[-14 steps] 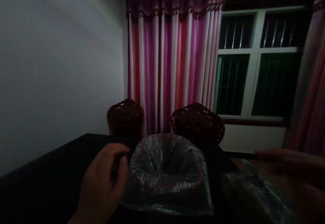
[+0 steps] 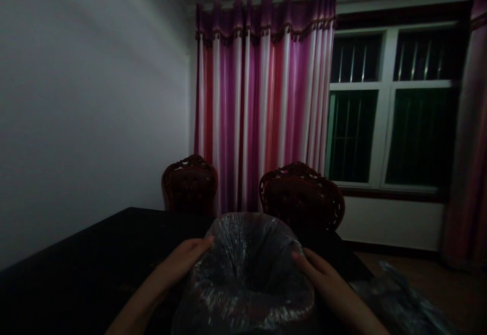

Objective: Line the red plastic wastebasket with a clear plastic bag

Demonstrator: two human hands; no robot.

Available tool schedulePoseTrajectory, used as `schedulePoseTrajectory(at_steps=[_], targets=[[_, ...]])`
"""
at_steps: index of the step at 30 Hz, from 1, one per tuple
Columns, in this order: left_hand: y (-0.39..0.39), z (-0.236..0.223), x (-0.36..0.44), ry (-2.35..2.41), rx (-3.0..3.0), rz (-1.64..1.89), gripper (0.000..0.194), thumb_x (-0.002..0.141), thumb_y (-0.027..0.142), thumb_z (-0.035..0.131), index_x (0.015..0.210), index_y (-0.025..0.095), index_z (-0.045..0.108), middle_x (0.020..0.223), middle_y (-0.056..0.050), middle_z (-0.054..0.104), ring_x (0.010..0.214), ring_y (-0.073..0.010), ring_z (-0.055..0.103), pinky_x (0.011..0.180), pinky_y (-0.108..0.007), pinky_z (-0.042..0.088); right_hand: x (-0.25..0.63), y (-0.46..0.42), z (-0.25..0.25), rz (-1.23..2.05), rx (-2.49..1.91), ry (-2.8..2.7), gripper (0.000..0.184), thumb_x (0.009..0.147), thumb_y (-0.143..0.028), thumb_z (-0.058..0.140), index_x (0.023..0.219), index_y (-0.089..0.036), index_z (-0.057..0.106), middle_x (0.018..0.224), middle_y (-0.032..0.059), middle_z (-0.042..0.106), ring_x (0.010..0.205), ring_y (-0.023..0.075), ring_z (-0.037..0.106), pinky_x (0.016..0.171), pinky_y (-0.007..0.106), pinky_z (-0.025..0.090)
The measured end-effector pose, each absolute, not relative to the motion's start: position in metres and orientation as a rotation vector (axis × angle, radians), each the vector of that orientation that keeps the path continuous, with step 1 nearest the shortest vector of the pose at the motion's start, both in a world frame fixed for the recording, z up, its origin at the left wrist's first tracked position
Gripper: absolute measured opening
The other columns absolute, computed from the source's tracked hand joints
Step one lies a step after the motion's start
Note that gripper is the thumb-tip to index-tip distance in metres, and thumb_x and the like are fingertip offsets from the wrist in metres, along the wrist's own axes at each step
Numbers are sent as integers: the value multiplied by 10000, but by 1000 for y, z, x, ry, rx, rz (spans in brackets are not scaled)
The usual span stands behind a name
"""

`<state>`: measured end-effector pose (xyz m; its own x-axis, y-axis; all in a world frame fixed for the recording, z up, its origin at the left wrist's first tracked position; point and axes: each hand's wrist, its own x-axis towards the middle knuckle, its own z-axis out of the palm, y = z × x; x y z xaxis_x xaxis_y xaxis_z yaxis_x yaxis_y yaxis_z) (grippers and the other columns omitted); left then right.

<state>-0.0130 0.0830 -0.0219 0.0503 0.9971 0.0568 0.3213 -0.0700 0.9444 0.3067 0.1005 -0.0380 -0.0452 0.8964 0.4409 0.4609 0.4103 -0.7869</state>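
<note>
A round trash can lined with a thin, shiny plastic bag [image 2: 258,302] stands on the black table, its opening facing up toward me. The bag is folded over the rim and hangs down outside. At the can's left side, my left hand [image 2: 186,259] holds the bagged wall, thumb near the rim and most fingers hidden. My right hand [image 2: 317,271] grips the opposite side, with the thumb on the rim and the other fingers curled behind. More crumpled clear plastic [image 2: 403,299] lies at the lower right, beyond my right forearm.
The black table [image 2: 95,254] spreads left and away from me. Two carved dark red chairs, a left one [image 2: 192,185] and a right one [image 2: 300,195], stand behind it. Beyond are a striped curtain [image 2: 258,117], a barred window [image 2: 384,112] and a pale wall [image 2: 91,112].
My right hand has come in from the far right, away from the loose plastic, to the can's right side. My left hand has moved onto its left side. The can appears nearer.
</note>
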Motion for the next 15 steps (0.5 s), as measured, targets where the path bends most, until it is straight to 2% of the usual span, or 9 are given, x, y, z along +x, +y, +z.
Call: schedulePoseTrajectory(at_steps=[3,6,11,15], targets=[[79,-24,-12,1340,1504,1105,554,801,607,551,1018,118,695,946,-85,747,886,-259,679,779,-324,516,304,102,-42,740,-1160,-1660,440,853,-541,546,1109,-199,651,1044,69,725,965,265,685,813,368,574],[74,-29,-12,1340,1595,1168,516,855,561,513,1123,142,653,1073,-80,723,978,-251,655,846,-320,506,304,99,-50,862,-1058,-1652,481,862,-514,537,1208,-187,599,1201,73,676,1089,252,640,918,331,529],[58,-39,-2,1471,1867,1259,443,917,511,459,1206,217,619,1201,-25,678,1065,-215,615,947,-261,450,312,98,-76,613,-1080,-1665,472,880,-476,522,1264,-202,564,1309,60,619,1210,235,566,1003,299,467],[50,-49,5,1538,1900,1231,453,933,518,414,1236,242,607,1219,-7,672,1117,-219,597,968,-246,439,317,98,-94,505,-1136,-1645,485,840,-474,556,1228,-187,607,1252,71,658,1171,270,598,965,320,505]])
